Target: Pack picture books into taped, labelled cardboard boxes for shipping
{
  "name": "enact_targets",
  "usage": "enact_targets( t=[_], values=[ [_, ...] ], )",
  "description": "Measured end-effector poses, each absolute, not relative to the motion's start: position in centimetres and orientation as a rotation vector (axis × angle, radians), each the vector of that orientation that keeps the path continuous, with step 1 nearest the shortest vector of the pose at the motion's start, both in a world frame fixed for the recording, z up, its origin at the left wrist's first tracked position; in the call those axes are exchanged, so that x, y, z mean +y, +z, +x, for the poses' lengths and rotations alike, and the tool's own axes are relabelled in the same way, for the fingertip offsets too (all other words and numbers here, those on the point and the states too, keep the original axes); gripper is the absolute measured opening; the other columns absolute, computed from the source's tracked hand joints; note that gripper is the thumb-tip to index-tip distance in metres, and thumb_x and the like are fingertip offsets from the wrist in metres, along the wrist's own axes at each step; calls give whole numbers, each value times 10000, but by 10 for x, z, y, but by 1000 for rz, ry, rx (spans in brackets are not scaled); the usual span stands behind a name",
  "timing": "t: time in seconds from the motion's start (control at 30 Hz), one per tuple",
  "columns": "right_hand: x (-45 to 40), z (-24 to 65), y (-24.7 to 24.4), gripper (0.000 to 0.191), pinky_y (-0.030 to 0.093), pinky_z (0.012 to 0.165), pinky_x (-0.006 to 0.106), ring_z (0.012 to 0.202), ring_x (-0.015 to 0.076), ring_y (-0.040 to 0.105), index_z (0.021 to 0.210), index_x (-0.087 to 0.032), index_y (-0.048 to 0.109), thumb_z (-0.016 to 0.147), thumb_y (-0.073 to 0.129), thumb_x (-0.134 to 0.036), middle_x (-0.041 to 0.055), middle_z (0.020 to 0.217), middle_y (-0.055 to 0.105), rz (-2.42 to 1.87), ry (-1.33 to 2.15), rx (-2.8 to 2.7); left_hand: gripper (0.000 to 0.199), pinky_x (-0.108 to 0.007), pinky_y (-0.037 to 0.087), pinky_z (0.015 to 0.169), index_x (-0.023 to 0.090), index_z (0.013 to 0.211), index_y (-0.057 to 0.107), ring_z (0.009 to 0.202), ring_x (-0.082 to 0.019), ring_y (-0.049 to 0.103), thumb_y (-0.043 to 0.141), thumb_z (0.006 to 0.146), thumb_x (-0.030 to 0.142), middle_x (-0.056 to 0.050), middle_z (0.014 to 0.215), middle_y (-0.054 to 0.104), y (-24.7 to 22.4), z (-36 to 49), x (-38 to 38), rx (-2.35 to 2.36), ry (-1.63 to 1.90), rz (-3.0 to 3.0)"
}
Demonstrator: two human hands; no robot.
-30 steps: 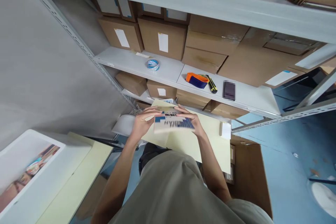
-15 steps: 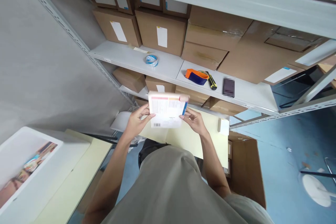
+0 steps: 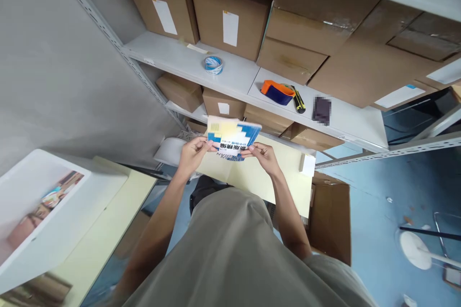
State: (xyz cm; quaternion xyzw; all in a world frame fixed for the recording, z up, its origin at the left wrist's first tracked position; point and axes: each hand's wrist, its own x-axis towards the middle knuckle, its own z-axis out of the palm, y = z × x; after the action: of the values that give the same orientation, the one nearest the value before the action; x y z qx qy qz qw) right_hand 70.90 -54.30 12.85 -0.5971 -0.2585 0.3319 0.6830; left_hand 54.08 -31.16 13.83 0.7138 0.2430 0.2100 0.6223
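Observation:
A thin book with a blue, white and yellow cover and large dark lettering is held up in front of my body, above the pale yellow tabletop. My left hand grips its left edge, thumb on the near face. At the opposite edge, my right hand pinches the book between thumb and fingers. The lettering on the cover appears upside down to the camera, and some of it is blurred.
Shelving ahead holds cardboard boxes, a tape roll, an orange-and-blue tape dispenser and a yellow-black cutter. A small white box stands on the table's right. An open carton sits at right, a white bin at left.
The book has been turned over: a white face with a barcode showed before, and the coloured cover shows now. Both hands still hold its sides. The view has tilted somewhat downward.

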Motion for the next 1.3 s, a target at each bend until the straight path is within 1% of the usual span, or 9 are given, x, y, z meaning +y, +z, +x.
enact_targets(
  t=[0.13,0.43,0.6,0.7,0.83,0.9,1.07,1.2,1.3],
  values=[
    [-538,712,107,494,669,861,467,765,255,798,955,-204,777,866,807,-690,74,838,821,-1358,779,-635,404,-349,602,888,197,1033,735,874,-247,804,716,947,592,-76,889,841,128,543,-316,597,546,1674],
    [-566,710,122,403,597,957,408,1217,270,693,1315,-277,776,1045,624,-535,112,1364,749,-1839,308,-883,224,-347,553,945,271,1132,810,1016,-272,775,654,1020,387,-66,1094,838,126,536,-323,471,538,2272],
    [-529,670,110,287,547,982,395,1092,302,697,1280,-263,808,1033,680,-338,145,1137,820,-2214,281,-1152,158,-383,538,936,268,994,819,962,-309,763,661,1001,267,-104,955,810,115,557,-342,392,332,2440],
    [-522,669,86,300,518,834,307,924,259,721,1230,-269,827,1065,576,-268,115,934,823,-2342,318,-1015,230,-394,541,980,271,1198,788,1034,-308,762,636,1025,275,-107,1090,810,102,559,-348,446,351,2365],
    [-531,683,52,424,494,704,270,775,223,711,1082,-223,856,1030,606,-562,8,770,765,-2082,537,-647,628,-406,548,1079,253,1617,472,1295,-295,686,655,1027,369,-150,1579,599,63,550,-350,681,556,2097],
    [-532,684,35,542,535,725,283,806,224,712,1041,-197,850,935,672,-698,-3,811,774,-1861,659,-440,775,-410,587,1040,218,1663,369,1276,-293,696,699,993,424,-184,1643,526,37,546,-351,788,511,1918],
    [-515,668,-3,665,610,852,356,924,233,744,1099,-201,831,717,849,-745,38,1007,824,-1504,795,-40,556,-373,666,862,151,1454,604,1023,-255,764,686,965,402,-146,1250,768,-18,543,-345,875,203,1546],
    [-490,658,-25,674,621,867,367,944,243,758,1072,-196,830,655,895,-721,58,1035,829,-1476,813,90,611,-317,678,674,173,1499,597,843,-189,747,715,916,316,-102,1170,756,-38,543,-317,909,63,1361],
    [-461,658,-39,704,625,864,370,973,258,760,1046,-190,828,614,900,-740,71,1038,830,-1483,820,127,592,-278,669,652,166,1458,638,816,-161,739,747,883,259,-92,1141,755,-47,551,-283,954,-1,1367]
  ],
)
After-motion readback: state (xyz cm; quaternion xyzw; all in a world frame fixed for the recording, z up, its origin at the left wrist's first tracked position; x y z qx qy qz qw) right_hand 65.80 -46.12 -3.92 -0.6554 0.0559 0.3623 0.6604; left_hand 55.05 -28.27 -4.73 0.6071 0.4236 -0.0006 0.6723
